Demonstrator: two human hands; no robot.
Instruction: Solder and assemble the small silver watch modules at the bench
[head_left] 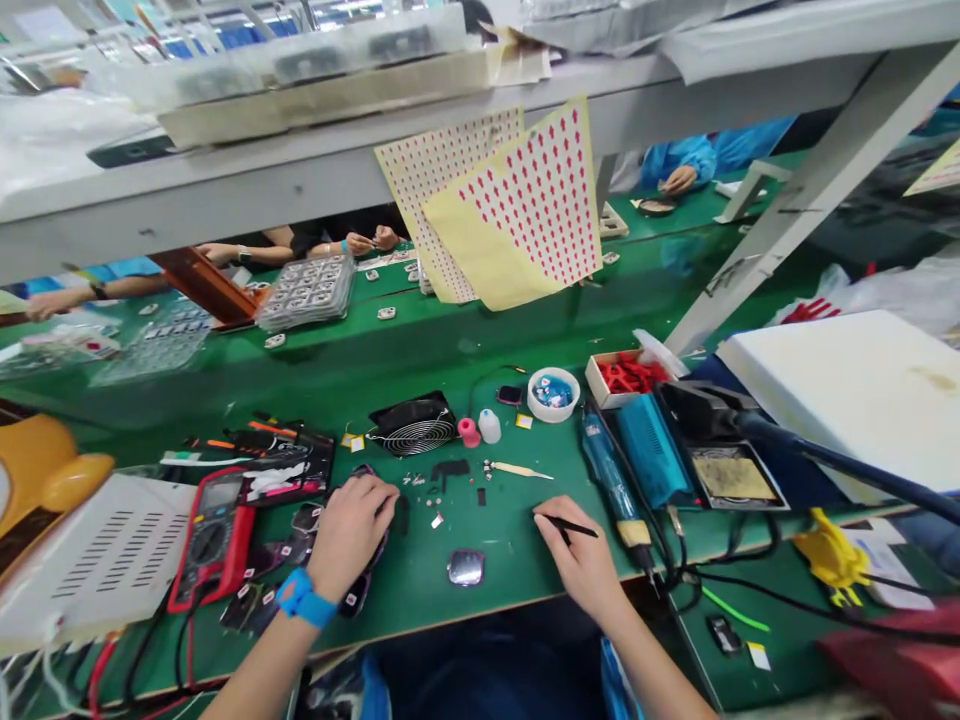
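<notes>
My left hand (352,530), with a blue band (306,598) at the wrist, rests over a cluster of small dark devices (301,530) on the green mat; its fingers are bent, and what lies beneath them is hidden. Thin black tweezers (570,525) are held in my right hand (581,565), their tip end by the thumb and fingers. Between the hands a small square device with a shiny face (466,567) lies flat near the table's front edge. Small loose parts (437,520), black pieces (450,468) and a pale pointed tool (523,470) lie beyond it.
A red multimeter (214,535) and a white vented box (112,550) stand left. Behind are a fan (414,425), bottle (490,427) and round white dish (553,413). A blue electric driver (611,470) and soldering sponge tray (731,475) lie right. Other people's hands work beyond the shelf.
</notes>
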